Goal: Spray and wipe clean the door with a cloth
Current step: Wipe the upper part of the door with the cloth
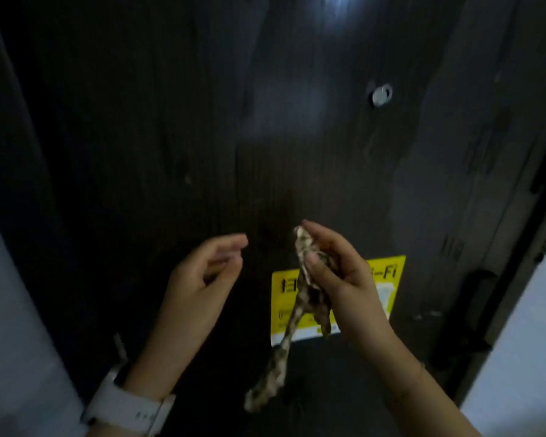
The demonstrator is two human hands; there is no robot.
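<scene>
The right hand [334, 272] is pinching a bunched patterned cloth [300, 298] before the dark door [171, 137]; the left hand [202, 272] is hovering beside it, loosely curled, empty. Probably readying the cloth; next, pressing it flat.

I see the door [177, 127] filling the far view, dark wood-grain, glossy with pale glare patches near its top and middle. The cloth [300, 298] is a mottled tan-and-brown rag, bunched and twisted into a strip; its top is pinched up near the door's middle, and its tail hangs down toward the near left.
</scene>
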